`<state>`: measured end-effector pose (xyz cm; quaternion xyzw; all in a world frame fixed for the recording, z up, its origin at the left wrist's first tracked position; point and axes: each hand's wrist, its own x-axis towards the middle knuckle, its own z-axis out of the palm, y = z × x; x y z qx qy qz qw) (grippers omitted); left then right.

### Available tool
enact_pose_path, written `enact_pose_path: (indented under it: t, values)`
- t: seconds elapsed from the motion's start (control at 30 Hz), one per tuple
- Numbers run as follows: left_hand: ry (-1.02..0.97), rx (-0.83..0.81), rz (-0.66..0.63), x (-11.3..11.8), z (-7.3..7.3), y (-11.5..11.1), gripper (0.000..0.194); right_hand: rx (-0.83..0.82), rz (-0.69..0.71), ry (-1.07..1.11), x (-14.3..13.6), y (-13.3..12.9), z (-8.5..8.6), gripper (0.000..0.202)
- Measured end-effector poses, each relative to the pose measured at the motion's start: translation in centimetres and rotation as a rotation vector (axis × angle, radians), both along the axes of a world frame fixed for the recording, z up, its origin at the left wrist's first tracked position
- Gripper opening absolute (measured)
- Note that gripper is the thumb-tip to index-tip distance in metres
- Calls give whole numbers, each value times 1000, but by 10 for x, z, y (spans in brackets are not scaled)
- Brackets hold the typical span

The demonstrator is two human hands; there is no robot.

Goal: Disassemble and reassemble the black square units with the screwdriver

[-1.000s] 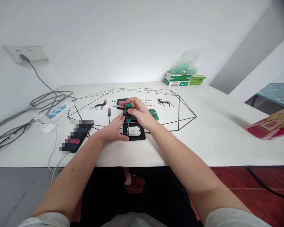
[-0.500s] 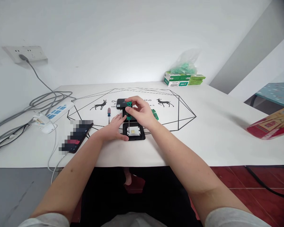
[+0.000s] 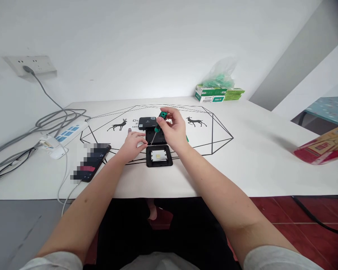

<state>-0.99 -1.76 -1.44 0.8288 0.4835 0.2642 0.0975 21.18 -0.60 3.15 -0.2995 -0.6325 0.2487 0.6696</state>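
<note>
Green plastic marks the handle of the screwdriver (image 3: 159, 122) pinched in the right hand (image 3: 174, 131), its thin shaft slanting down toward a black box (image 3: 157, 137) lying open on the white table (image 3: 242, 157). The left hand (image 3: 133, 144) rests with fingers loosely spread, fingertips at the box's left edge. Whether the tip touches anything is too small to tell. Just nearer lies a square black tray (image 3: 159, 156) with a pale metal plate inside; behind, a small black lid (image 3: 147, 122). A green circuit board is almost wholly hidden behind the right hand, and a red-handled tool behind the left. Left of the hands lie a dark phone (image 3: 90, 163), a power strip (image 3: 63, 137) and grey cables (image 3: 53, 118); far back, green boxes (image 3: 214, 94).
</note>
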Motion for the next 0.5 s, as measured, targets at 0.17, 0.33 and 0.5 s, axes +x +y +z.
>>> enact_pose_path:
  t: [0.17,0.33,0.5]
  values:
    - [56,28,288,6,-6,18,19,-6,-75,3,-1,3,-1,26]
    - [63,18,347,6,-9,23,33,29,-84,-29,0,1,1,24]
    - [-15,-10,129,2,-3,5,26,27,-137,-131,7,-1,7,21]
